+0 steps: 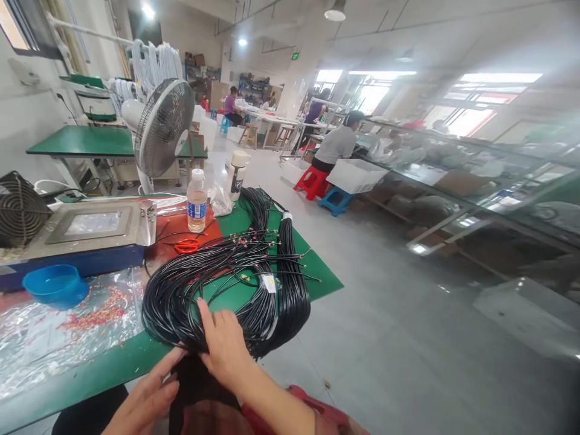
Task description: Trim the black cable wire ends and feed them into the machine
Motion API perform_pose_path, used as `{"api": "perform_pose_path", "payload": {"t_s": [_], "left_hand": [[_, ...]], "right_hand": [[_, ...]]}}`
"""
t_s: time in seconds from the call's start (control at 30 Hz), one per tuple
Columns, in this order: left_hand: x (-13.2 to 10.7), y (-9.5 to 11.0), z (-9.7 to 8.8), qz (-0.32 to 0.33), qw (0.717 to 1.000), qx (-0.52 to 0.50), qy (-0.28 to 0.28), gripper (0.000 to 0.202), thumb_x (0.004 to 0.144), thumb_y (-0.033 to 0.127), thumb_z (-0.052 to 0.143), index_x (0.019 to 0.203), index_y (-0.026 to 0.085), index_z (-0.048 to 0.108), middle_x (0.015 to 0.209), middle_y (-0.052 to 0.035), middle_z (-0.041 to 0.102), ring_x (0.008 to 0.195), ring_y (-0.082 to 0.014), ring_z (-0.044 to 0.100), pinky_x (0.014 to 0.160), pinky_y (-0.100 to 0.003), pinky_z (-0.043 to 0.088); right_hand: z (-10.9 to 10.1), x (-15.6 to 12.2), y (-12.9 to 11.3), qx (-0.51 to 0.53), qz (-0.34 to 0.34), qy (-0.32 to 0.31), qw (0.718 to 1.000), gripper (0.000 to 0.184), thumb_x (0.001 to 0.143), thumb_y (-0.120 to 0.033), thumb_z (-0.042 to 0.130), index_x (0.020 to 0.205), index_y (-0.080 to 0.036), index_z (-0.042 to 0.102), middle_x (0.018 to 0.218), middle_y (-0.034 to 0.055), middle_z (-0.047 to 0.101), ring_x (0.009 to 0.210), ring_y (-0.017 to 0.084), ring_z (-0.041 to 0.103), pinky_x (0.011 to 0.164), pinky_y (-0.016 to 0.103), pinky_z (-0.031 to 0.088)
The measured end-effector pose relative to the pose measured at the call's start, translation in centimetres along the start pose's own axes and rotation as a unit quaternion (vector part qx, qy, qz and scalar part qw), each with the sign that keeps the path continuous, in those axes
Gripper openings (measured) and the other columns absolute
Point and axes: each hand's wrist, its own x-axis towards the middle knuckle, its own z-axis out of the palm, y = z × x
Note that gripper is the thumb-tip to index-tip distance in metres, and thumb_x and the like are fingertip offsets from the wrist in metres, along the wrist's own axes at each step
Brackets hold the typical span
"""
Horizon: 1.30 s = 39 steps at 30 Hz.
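Observation:
A loose coil of black cables (167, 296) lies at the near edge of the green-topped table. My right hand (229, 347) is closed over the coil's front edge, one finger stretched along the cables and the other fingers partly hidden. Just below the coil, my left hand (154, 389) has its fingers extended and thumb apart, fingertips at the cables' underside. To the right, a second black cable bundle (293, 284) hangs slightly over the table edge, with a white tie near its top. Stripped cable ends (254, 238) with reddish tips point right across the pile. A white label (269, 283) wraps some cables.
Orange-handled scissors (186, 246), a drink bottle (196, 202) and a white flask (237, 175) stand or lie behind the cables. At left are a blue bowl (57, 287), small reddish pieces on plastic and a metal-topped machine (90, 223). A fan (163, 130) stands beyond; people sit farther off.

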Motion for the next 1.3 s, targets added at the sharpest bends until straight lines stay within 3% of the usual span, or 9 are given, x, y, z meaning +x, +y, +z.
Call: {"api": "perform_pose_path", "payload": {"t_s": [0.23,0.33,0.43,0.6,0.7,0.8,0.87,1.07,1.3], "left_hand": [[-0.2,0.7,0.4,0.033,0.997,-0.061,-0.018,0.041,0.078,0.044,0.059,0.114,0.025,0.065,0.129,-0.0041,0.057,0.132,-0.0273,0.031,0.110,-0.042,0.023],[0.4,0.5,-0.6,0.034,0.995,-0.089,-0.023,0.038,0.075,0.041,0.063,0.109,0.025,0.068,0.122,-0.0055,0.063,0.125,-0.0288,0.042,0.108,-0.043,0.026],[1.5,1.4,-1.5,-0.031,0.990,-0.129,-0.048,0.040,0.074,0.047,0.063,0.099,0.017,0.070,0.104,-0.0118,0.070,0.110,-0.0334,0.056,0.105,-0.049,0.030],[4.8,5.5,0.2,-0.122,0.953,-0.231,-0.150,0.088,0.069,0.075,0.046,0.120,0.003,0.054,0.120,-0.0261,0.058,0.120,-0.0385,0.046,0.105,-0.051,0.025],[7.3,7.8,2.5,-0.110,0.939,-0.269,-0.183,0.096,0.062,0.081,0.046,0.113,0.000,0.056,0.117,-0.0292,0.059,0.118,-0.0404,0.047,0.103,-0.051,0.029],[9.2,9.1,4.3,-0.046,0.943,-0.287,-0.159,0.060,0.076,0.066,0.049,0.106,0.015,0.062,0.102,-0.0148,0.070,0.100,-0.0345,0.062,0.092,-0.057,0.039],[9.9,9.8,5.1,-0.027,0.950,-0.284,-0.127,0.041,0.083,0.053,0.050,0.096,0.016,0.065,0.088,-0.0094,0.073,0.085,-0.0296,0.067,0.085,-0.053,0.046],[9.6,11.2,7.4,-0.046,0.956,-0.269,-0.104,0.043,0.085,0.044,0.049,0.092,0.006,0.066,0.081,-0.0165,0.072,0.079,-0.0313,0.067,0.079,-0.051,0.050],[9.4,10.6,8.4,-0.043,0.956,-0.286,-0.056,0.028,0.084,0.030,0.050,0.086,0.007,0.065,0.068,-0.0105,0.070,0.060,-0.0224,0.066,0.065,-0.038,0.055]], "right_hand": [[-1.8,1.8,1.4,0.051,-0.039,-0.072,0.995,0.068,0.062,-0.030,0.063,0.127,-0.021,0.045,0.093,0.0083,0.065,0.082,0.025,0.060,0.069,0.032,0.043],[-3.8,1.8,1.9,0.135,-0.037,-0.019,0.990,0.049,0.063,-0.026,0.057,0.113,-0.024,0.055,0.087,0.0020,0.066,0.078,0.020,0.060,0.066,0.026,0.041],[-6.4,1.9,2.7,0.255,-0.023,0.060,0.965,0.032,0.063,-0.020,0.053,0.094,-0.021,0.059,0.075,-0.0030,0.060,0.068,0.013,0.054,0.062,0.021,0.039],[-8.8,1.7,4.3,0.423,-0.006,0.145,0.894,0.028,0.063,-0.021,0.057,0.091,-0.017,0.059,0.073,-0.0040,0.056,0.063,0.010,0.048,0.059,0.019,0.040],[-8.6,1.0,4.6,0.458,-0.007,0.191,0.868,0.034,0.062,-0.019,0.057,0.096,-0.016,0.059,0.079,-0.0012,0.059,0.069,0.013,0.052,0.065,0.021,0.045],[-7.8,0.0,4.6,0.451,-0.011,0.212,0.867,0.041,0.061,-0.018,0.057,0.102,-0.016,0.059,0.085,0.0007,0.062,0.075,0.015,0.057,0.072,0.024,0.048],[-7.2,-0.6,4.4,0.443,-0.015,0.217,0.870,0.047,0.061,-0.019,0.056,0.108,-0.017,0.056,0.086,0.0011,0.063,0.074,0.015,0.058,0.072,0.025,0.049],[-4.7,-1.7,4.1,0.378,-0.013,0.231,0.897,0.050,0.060,-0.022,0.057,0.109,-0.019,0.048,0.077,-0.0010,0.062,0.059,0.013,0.057,0.063,0.025,0.051],[-2.4,-2.3,4.1,0.302,-0.110,0.241,0.916,0.056,0.069,-0.028,0.060,0.120,-0.017,0.042,0.102,0.0100,0.062,0.093,0.023,0.061,0.084,0.035,0.050]]}}
